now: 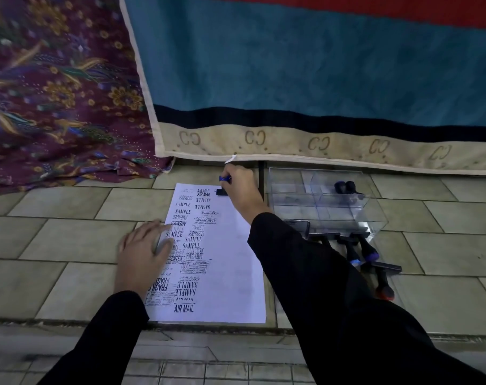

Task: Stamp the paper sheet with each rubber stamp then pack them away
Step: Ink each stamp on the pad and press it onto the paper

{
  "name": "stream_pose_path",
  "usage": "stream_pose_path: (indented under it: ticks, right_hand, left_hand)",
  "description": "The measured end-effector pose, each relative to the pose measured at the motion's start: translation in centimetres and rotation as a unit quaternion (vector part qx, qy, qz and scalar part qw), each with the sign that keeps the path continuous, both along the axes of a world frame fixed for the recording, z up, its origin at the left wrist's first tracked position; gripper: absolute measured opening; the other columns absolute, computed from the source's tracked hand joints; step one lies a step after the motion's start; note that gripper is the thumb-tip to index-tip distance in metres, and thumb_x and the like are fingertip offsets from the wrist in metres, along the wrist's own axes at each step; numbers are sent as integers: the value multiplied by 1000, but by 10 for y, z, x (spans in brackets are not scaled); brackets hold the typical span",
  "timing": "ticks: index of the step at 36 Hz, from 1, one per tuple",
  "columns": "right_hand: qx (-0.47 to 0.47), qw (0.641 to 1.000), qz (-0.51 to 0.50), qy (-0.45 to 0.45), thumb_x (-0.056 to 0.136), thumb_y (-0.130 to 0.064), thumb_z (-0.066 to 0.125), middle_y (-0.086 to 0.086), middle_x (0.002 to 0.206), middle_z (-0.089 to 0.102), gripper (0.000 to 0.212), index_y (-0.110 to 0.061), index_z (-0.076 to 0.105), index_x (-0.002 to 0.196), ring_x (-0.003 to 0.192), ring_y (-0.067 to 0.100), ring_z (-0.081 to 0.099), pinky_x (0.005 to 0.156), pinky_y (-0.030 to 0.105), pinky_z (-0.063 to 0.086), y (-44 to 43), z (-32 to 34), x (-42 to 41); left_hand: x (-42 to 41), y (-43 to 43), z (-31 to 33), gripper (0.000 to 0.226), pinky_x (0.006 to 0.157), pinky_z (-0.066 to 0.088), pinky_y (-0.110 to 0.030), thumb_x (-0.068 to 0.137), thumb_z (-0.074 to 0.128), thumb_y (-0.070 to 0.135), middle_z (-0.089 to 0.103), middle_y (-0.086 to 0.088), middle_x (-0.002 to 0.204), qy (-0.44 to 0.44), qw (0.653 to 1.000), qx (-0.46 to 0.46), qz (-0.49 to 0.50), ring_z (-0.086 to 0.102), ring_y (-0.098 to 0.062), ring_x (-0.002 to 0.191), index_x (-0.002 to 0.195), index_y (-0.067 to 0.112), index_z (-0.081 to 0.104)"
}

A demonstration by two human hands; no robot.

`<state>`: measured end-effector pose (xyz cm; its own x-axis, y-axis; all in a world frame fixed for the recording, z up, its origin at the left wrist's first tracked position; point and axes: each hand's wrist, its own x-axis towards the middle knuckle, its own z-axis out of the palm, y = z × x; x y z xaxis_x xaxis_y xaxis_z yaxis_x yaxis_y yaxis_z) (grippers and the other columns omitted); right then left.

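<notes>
Stamp at the far edge of the sheet, in your right hand.

Your right hand (pixel 240 187) had its fingers curled tight round the blue handle of a stamp (pixel 224 185). Its black base sat on or just over the far right part of the paper sheet (pixel 230 273); I could not tell which. The base's long axis ran left to right along that edge. Your left hand (pixel 141 251) lay flat on the sheet's left edge, fingers straight and slightly spread, pinning it to the tiled floor (pixel 69 240). The sheet looked crowded with blue prints down its left and middle, with its right strip mostly bare. The clear box (pixel 291 187) stood just right of your right hand, the nearer hand for packing, with two stamps (pixel 346 188) inside. More loose stamps (pixel 358 251) lay on the floor near the box.
</notes>
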<state>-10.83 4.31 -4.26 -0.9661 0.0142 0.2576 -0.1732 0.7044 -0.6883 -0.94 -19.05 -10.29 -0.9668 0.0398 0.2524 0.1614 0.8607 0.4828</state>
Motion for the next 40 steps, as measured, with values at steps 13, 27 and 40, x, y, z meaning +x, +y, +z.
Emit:
stream_pose_path:
  ticks: [13,27,40]
  right_hand:
    - [3,1000,4,-4,87,2,59,11,84,58,4,0,57,83,70,17,49,56,20,36,-10,-2,-1]
    - [4,996,-13,-88,80,13,45,31,93,55,7,15,51,83,68,27,37,54,23,31,-19,14,5]
    - [49,995,-21,-83,77,16,48,34,93,57,17,17,57,91,67,28,31,61,29,23,-18,13,3]
  left_hand:
    - [-3,-2,-5,48,111,21,-39,84,41,51,57,7,136,2,1000,-15,-1,47,-18,128,121,31,64]
    - [-3,-2,-6,44,112,21,-41,85,45,45,56,5,137,2,1000,-16,1,46,-20,129,121,30,65]
    - [-3,-2,-7,42,112,19,-41,86,47,44,55,7,138,-1,1000,-11,2,45,-19,129,122,31,64]
